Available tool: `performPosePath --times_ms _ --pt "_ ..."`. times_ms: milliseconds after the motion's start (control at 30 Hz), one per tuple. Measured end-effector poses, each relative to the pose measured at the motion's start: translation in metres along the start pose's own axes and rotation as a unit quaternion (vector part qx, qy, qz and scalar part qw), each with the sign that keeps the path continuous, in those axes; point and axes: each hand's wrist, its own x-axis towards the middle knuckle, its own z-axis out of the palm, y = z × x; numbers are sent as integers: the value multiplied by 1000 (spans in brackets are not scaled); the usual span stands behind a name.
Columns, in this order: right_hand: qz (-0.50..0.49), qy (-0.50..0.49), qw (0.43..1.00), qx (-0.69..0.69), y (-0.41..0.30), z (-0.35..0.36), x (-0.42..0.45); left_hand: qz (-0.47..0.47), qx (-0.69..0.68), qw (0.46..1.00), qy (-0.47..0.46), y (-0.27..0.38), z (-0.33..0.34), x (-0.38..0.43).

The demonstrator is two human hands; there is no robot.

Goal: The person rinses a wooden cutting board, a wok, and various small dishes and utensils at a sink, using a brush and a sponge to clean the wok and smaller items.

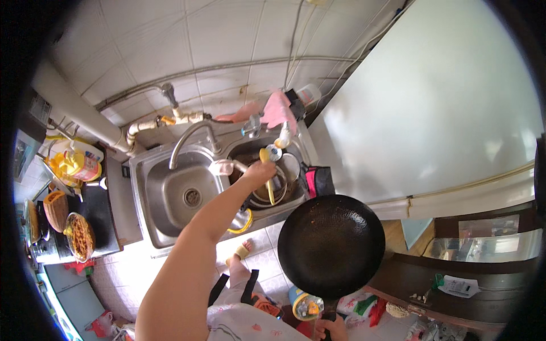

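A black frying pan is tilted with its inside facing the camera, and my right hand grips its handle at the bottom. My left hand reaches over the right basin of the steel sink, at a yellow utensil whose two ends show on either side of my fingers. Whether that is one spoon or several pieces I cannot tell. Below the hand lie round pots or bowls and a small patterned dish. The left basin holds a drain strainer under the curved faucet.
Pink cloths lie behind the sink. A large white panel stands at the right, above a dark shelf. On the left counter are a cut pumpkin, a plate of food and yellow bottles. A bin stands on the floor.
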Motion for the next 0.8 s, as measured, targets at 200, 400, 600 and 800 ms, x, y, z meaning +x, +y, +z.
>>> performPosePath --times_ms 200,400,600,800 --pt "41 -39 997 50 19 33 -16 -142 -121 965 183 39 -41 -79" --pt "112 -194 972 68 39 92 -1 -262 -196 922 208 58 -134 -260" --pt "198 -359 910 58 55 184 37 -363 -349 855 124 75 -175 -391" --pt "348 -454 767 290 77 292 81 -394 -389 815 170 64 -198 -445"
